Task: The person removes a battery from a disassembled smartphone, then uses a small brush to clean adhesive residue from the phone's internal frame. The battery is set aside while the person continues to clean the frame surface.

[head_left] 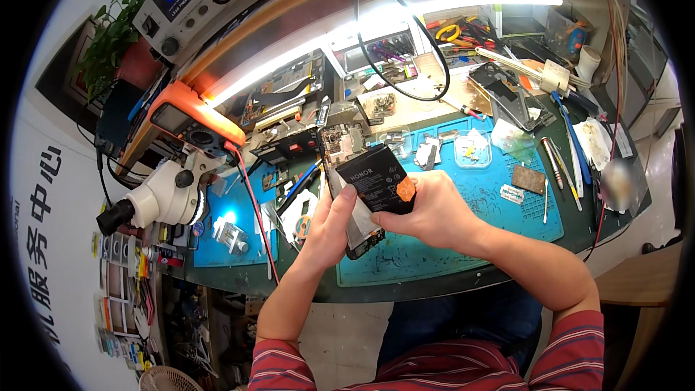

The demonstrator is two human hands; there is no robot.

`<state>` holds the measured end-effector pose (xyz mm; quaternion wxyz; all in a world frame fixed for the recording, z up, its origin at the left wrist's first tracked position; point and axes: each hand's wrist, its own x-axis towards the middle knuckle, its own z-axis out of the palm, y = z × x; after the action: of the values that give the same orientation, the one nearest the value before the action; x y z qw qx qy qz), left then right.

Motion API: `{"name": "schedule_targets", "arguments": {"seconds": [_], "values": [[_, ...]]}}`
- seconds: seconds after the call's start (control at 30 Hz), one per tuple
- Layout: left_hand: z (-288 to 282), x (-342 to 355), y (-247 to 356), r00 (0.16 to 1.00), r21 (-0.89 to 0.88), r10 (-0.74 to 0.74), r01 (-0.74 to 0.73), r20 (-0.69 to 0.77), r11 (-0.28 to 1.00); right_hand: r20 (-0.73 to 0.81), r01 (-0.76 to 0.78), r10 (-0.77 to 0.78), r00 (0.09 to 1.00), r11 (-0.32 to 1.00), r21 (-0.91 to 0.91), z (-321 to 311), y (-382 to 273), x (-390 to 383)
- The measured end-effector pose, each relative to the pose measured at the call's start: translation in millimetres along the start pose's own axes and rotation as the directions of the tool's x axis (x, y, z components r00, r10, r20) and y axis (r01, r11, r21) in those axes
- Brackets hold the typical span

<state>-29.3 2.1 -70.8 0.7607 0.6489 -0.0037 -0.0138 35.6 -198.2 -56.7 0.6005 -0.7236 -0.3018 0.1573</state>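
Note:
Over the blue work mat (449, 246), my left hand (329, 228) is closed round the lower left edge of an opened phone (342, 143), its thumb lying along the side. Bare circuit board shows at the phone's far end, and a silvery empty bay shows beside the thumb. My right hand (441, 210) grips a flat black phone battery (371, 179) with an orange patch, thumb at its near edge. The battery sits tilted over the phone frame, partly covering it; whether it is wholly free of the frame I cannot tell.
A white microscope (163, 192) and an orange multimeter (195, 119) stand at the left. A clear parts box (472, 150), a razor blade (512, 194) and a brown metal plate (528, 179) lie on the mat. Screwdrivers (554, 163) rest at the right; a black cable (447, 65) loops overhead.

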Motion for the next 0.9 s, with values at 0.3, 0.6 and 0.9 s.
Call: {"name": "schedule_targets", "arguments": {"seconds": [0.3,0.6,0.9], "values": [[-2.3,-1.3,-0.1,0.999,-0.007,-0.022,0.022,-0.041,1.000,0.035,-0.024,0.019,0.999,0.990,0.140,1.4,13.0,2.9],[-6.9,-6.0,-5.0,0.952,0.198,0.297,-0.278,-0.074,0.940,0.242,-0.129,0.052,0.969,0.940,0.316,-6.5,13.6,4.8],[1.8,-4.9,6.7,0.909,0.592,0.369,-0.407,0.191,0.696,0.093,0.231,-0.230,0.969,0.973,0.004,-23.3,-14.3,4.9]]}}
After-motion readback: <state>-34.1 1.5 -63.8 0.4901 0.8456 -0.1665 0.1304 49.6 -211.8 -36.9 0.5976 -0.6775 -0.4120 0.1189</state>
